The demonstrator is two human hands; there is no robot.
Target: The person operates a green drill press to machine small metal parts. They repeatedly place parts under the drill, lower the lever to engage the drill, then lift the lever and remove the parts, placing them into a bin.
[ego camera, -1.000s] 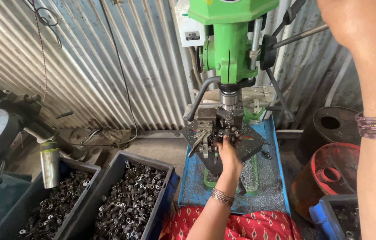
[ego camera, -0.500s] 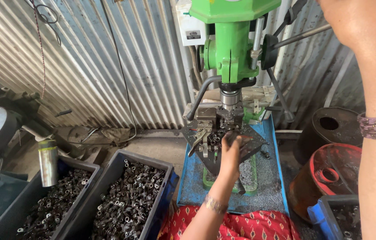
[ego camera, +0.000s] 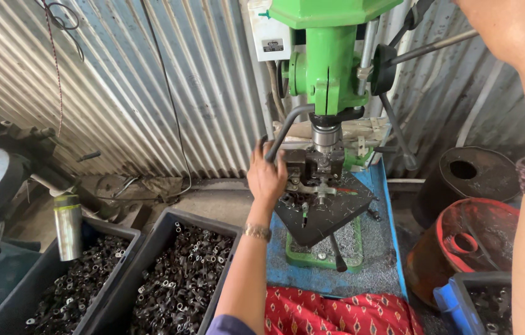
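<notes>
Below the green drill press [ego camera: 330, 68], left hand [ego camera: 267, 177] gripping its curved lever [ego camera: 287, 127] — right hand [ego camera: 498, 25] raised (grip unseen), black bins [ego camera: 157, 242] of metal parts [ego camera: 179, 279].

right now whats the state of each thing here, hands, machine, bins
left hand: closed around the curved grey handle beside the vise
right hand: raised at the feed lever, grip out of frame
green drill press: spindle above the vise, not touching the part
two dark bins: nearly full of small metal parts
red bucket: upright, open
black drum: upright, hole in top
</notes>
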